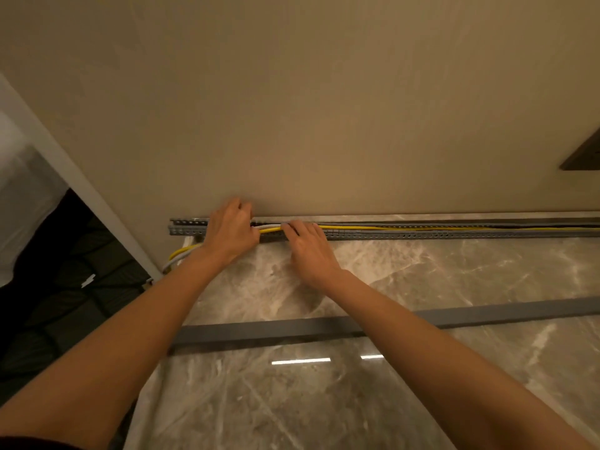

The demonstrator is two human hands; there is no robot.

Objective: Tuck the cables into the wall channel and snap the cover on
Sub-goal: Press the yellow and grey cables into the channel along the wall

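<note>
A grey slotted channel (422, 234) runs along the foot of the beige wall, open at the top. Yellow, white and dark cables (389, 227) lie inside it toward the right. My left hand (232, 230) rests over the channel near its left end, fingers curled on the cables. Just to its right, my right hand (306, 241) presses its fingertips on the cables at the channel's rim. Loose yellow and white cable ends (178, 254) curve out below the channel's left end. The long grey cover (292, 329) lies flat on the floor, nearer to me, partly under my forearms.
The floor is glossy marble tile (454, 287) with light reflections. A white door frame (65, 170) slants at the left, with a dark area (58, 303) beyond it. A dark object (584, 157) juts from the wall at the right edge.
</note>
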